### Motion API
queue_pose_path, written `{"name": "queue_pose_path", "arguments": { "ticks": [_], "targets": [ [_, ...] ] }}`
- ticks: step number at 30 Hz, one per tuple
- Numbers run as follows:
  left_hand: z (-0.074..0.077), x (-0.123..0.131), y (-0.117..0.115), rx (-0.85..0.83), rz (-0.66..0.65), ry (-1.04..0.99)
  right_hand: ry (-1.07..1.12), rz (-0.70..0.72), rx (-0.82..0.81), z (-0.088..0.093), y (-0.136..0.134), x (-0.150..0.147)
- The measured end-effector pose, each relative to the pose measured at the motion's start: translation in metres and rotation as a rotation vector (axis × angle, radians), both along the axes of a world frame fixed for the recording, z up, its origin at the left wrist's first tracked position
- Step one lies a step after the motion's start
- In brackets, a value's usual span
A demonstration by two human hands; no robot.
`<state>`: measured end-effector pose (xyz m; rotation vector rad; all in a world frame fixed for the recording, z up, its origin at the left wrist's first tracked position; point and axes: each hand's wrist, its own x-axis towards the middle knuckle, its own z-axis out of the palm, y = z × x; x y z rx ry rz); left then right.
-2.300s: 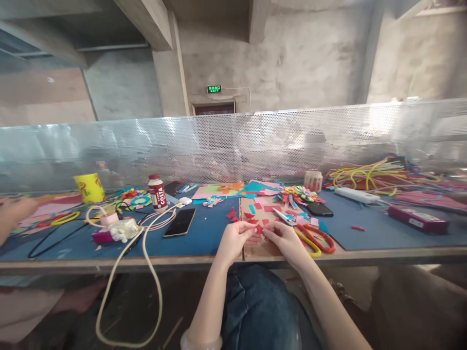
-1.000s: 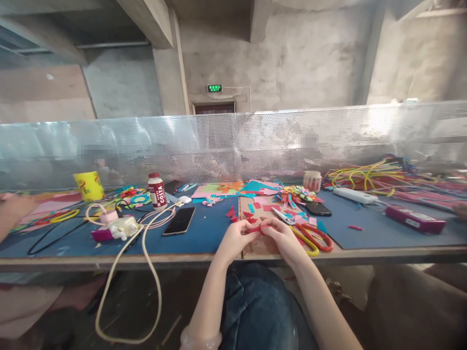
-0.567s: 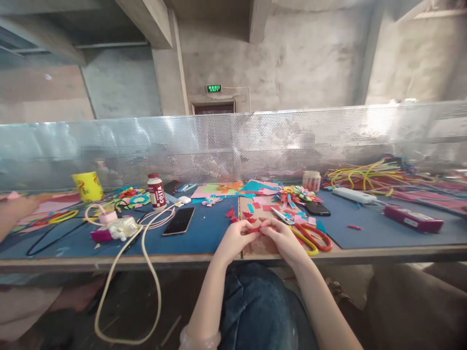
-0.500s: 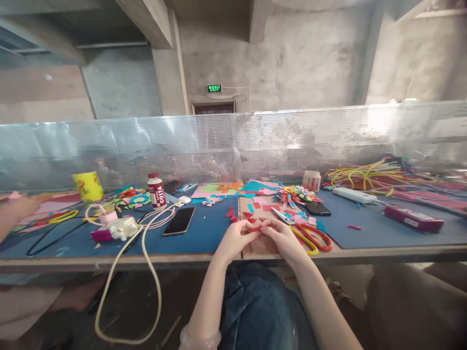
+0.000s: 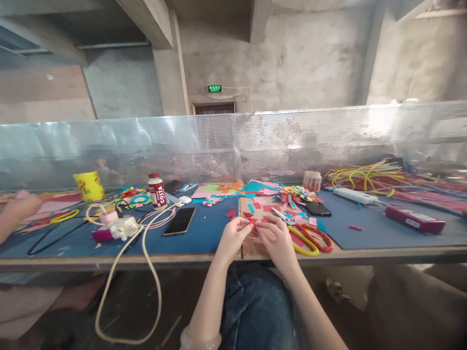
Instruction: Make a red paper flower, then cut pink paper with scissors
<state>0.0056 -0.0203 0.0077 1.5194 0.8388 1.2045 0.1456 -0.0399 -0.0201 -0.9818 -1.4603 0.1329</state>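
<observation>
1 red paper piece (image 5: 252, 222): left fingers (image 5: 245, 232) pinch it (right fingers (image 5: 269, 227), hold unclear).

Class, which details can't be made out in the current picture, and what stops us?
All in the head view:
1. Red paper: partly covered by fingers of the left hand; whether the right hand touches it is unclear.
2. Co-worker's arm: cut off by the left edge.
3. Purple box: print too small to read.
4. Things behind the perforated panel: blurred through its holes.

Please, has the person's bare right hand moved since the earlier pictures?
Yes. The bare right hand has moved slightly left, judged against the metal scissors with yellow and red handles: more of the yellow handle shows now.
</observation>
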Motion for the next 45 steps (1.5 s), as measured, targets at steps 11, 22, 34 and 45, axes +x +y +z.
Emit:
{"name": "queue_pose_path", "arguments": {
  "ticks": [11, 22, 34, 45],
  "targets": [
    [0.0081, 0.0069, -0.003, -0.022, 0.016, -0.002, -0.176, -0.188, 0.234, -0.0039, -0.0039, -0.0063],
    [0.003, 0.0075, 0.003, 0.084, 0.028, 0.024, -0.199, -0.199, 0.288, -0.0003, -0.0054, -0.0087],
    [0.0046, 0.0042, -0.0002, 0.161, 0.03, 0.076, -0.261, -0.156, 0.344, -0.002, -0.0047, -0.0063],
    [0.0044, 0.0042, 0.0002, 0.167, 0.049, 0.072, -0.353, -0.11, 0.391, -0.0052, -0.0055, -0.0026]
  ]
}}
